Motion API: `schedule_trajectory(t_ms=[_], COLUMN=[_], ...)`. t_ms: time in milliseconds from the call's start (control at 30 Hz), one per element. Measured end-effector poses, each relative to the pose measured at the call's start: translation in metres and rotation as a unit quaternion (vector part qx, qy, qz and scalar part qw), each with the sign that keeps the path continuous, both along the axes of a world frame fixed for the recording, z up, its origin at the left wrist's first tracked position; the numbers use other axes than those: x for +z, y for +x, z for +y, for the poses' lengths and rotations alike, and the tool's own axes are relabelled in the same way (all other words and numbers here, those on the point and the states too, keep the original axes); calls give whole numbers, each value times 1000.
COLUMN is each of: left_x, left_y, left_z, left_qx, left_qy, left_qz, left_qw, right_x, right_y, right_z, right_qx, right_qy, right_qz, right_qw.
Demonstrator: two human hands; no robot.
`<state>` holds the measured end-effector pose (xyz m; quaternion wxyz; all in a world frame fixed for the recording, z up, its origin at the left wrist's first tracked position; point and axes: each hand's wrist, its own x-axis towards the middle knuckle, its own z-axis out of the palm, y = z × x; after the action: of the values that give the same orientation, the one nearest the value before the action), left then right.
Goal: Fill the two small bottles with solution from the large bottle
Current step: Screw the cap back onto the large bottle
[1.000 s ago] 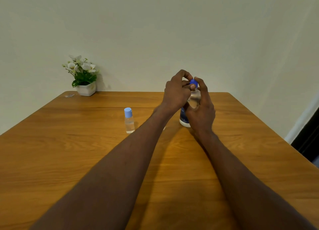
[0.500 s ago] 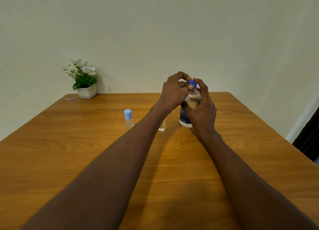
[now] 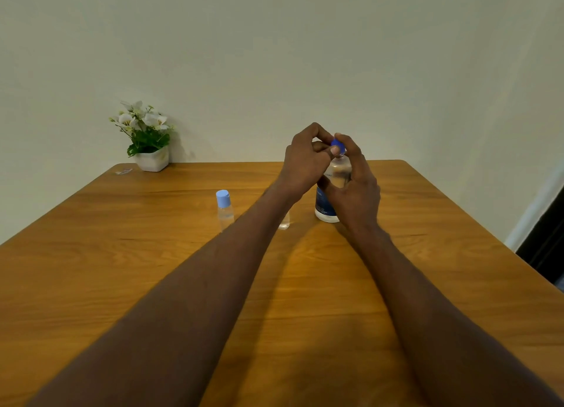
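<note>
The large clear bottle (image 3: 337, 174) with a dark blue label stands upright on the wooden table (image 3: 91, 254). My right hand (image 3: 354, 190) wraps around its body. My left hand (image 3: 305, 159) pinches its blue cap (image 3: 337, 145) at the top. One small clear bottle (image 3: 225, 209) with a light blue cap stands to the left. A second small bottle (image 3: 283, 222) shows only its lower part behind my left forearm; its top is hidden.
A white pot of white flowers (image 3: 146, 138) sits at the table's far left corner against the wall, with a small scrap (image 3: 123, 171) beside it. The table's right edge runs close to a dark doorway (image 3: 546, 241).
Both hands stay on the large bottle; the fingers on the cap have shifted slightly. The view has tilted a little, nothing else moved.
</note>
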<state>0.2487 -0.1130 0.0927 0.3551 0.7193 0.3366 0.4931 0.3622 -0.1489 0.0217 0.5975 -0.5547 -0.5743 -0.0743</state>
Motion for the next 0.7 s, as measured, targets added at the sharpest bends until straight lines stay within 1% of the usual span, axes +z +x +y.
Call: schedule_trajectory(t_ms=[167,267,400,500,600,700], left_x=[-3,-2,4,12,15,6], left_y=[-1,-2,-5,-18,-42,-74], left_z=[-2,-4,-9,-14,-24,-35], left_qx=[4,9,60,117,143,168], left_qy=[-12,-6,19,74,144,202], left_qz=[-5,14,11,3,-5,-8], left_qw=[1000,1000,998,990,979,965], right_x=[1,0,-3,-5,-4,1], right_y=[1,2,5,7,5,4], right_z=[0,-1,-2,-3,-6,-7], right_qx=[2,14,18,24,31,19], right_qy=[4,7,-15,-50,-49,-49], right_qz=[2,13,4,13,29,31], right_qw=[1000,1000,1000,998,998,998])
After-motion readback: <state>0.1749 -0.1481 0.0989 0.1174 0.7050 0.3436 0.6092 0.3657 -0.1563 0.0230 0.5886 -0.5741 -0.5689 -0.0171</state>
